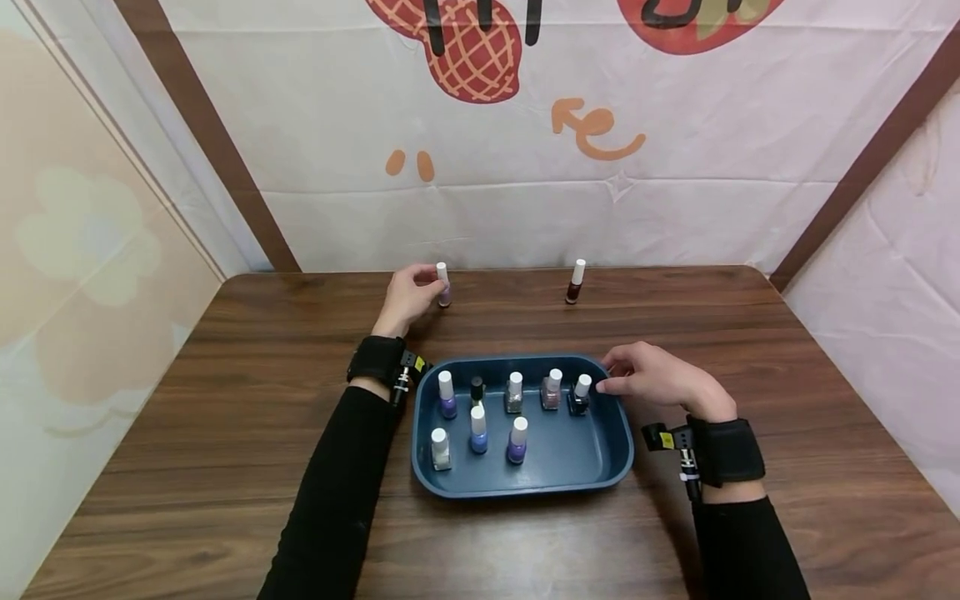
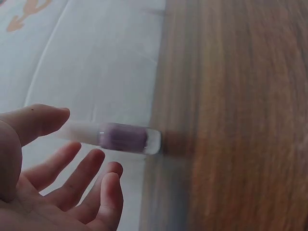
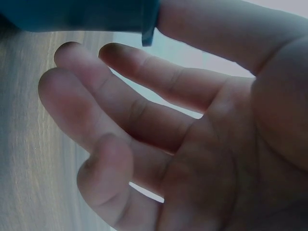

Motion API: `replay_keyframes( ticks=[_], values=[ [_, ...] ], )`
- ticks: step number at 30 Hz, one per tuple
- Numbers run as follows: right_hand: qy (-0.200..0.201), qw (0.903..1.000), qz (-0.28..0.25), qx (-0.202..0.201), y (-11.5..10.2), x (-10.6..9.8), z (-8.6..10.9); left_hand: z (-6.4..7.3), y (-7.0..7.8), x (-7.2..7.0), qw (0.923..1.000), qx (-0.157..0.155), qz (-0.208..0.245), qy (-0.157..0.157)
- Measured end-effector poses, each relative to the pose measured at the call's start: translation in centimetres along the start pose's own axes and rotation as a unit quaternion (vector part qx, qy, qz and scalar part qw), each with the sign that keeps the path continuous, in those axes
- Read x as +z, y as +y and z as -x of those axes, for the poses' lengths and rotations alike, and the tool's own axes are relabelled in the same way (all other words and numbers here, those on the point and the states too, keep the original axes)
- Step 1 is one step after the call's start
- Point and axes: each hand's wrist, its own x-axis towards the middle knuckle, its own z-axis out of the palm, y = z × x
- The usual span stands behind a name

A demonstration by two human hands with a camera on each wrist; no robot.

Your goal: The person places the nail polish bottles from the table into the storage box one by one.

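Observation:
In the head view my left hand (image 1: 408, 297) is at the table's back edge, its thumb and forefinger pinching the white cap of a mauve nail polish bottle (image 2: 124, 138), upright with its base at the tabletop. My right hand (image 1: 660, 379) rests at the right rim of a blue tray (image 1: 577, 479). Its thumb touches the rim, and the other fingers lie loosely bent outside the wall. Inside the tray stand several nail polish bottles, among them a purple bottle (image 1: 517, 442), a blue bottle (image 1: 478, 432) and a dark bottle (image 1: 579, 397).
A dark red nail polish bottle (image 1: 574, 283) stands by itself near the back edge, right of the left hand. Behind the wooden table (image 1: 315, 500) hangs a printed cloth (image 1: 322, 117); further cloth walls flank both sides.

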Motion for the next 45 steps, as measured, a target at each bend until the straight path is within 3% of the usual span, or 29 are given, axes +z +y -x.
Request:
replay_keyframes(
  ticks=[4,19,45],
  values=[
    [0.000,1.0000,-0.004,-0.007,-0.2,0.2,-0.2,-0.3,-0.2,-0.3,0.9997,-0.005,-0.024,-0.006],
    [0.004,1.0000,-0.007,0.006,-0.5,-0.2,-0.4,-0.9,-0.2,-0.1,0.9989,0.006,-0.045,-0.013],
    [0.000,0.9999,-0.001,0.012,0.1,0.0,-0.3,-0.7,-0.9,0.9,0.9974,0.016,-0.070,0.007]
  ],
)
